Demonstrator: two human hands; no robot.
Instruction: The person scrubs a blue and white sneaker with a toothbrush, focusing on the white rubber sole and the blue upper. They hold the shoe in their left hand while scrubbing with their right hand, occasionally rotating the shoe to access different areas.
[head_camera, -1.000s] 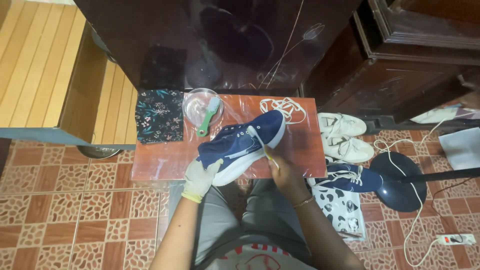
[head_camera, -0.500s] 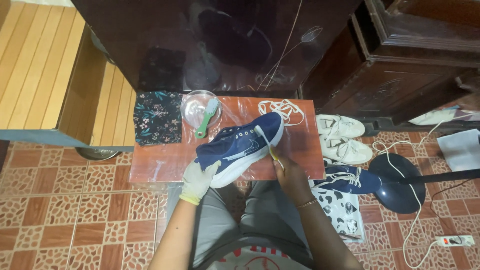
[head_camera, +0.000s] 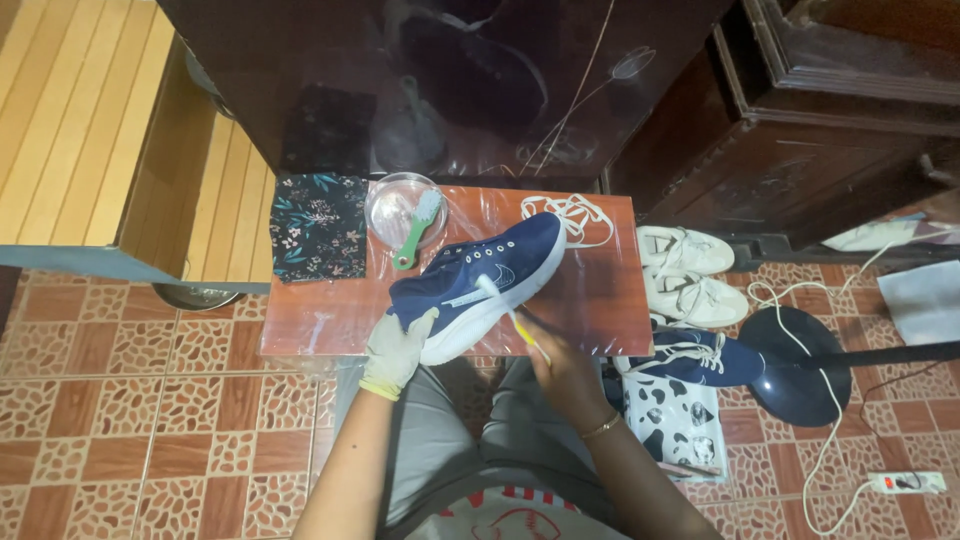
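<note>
A navy blue sneaker (head_camera: 480, 275) with a white sole lies tilted over the small red-brown table (head_camera: 320, 310). My left hand (head_camera: 397, 348), in a pale glove, grips its heel end. My right hand (head_camera: 560, 370) is bare and holds a toothbrush (head_camera: 505, 305) with a yellow handle, its bristles against the side of the sneaker.
On the table sit a dark floral cloth (head_camera: 320, 225), a clear bowl (head_camera: 400, 205) with a green brush (head_camera: 418, 228) in it, and loose white laces (head_camera: 570, 215). On the floor to the right are white sneakers (head_camera: 690, 270), another navy sneaker (head_camera: 700, 355), a fan base (head_camera: 800, 365) and a cord.
The toothbrush has slid along the sneaker's side from the toe end toward the middle. The sneaker has tipped slightly in my left hand.
</note>
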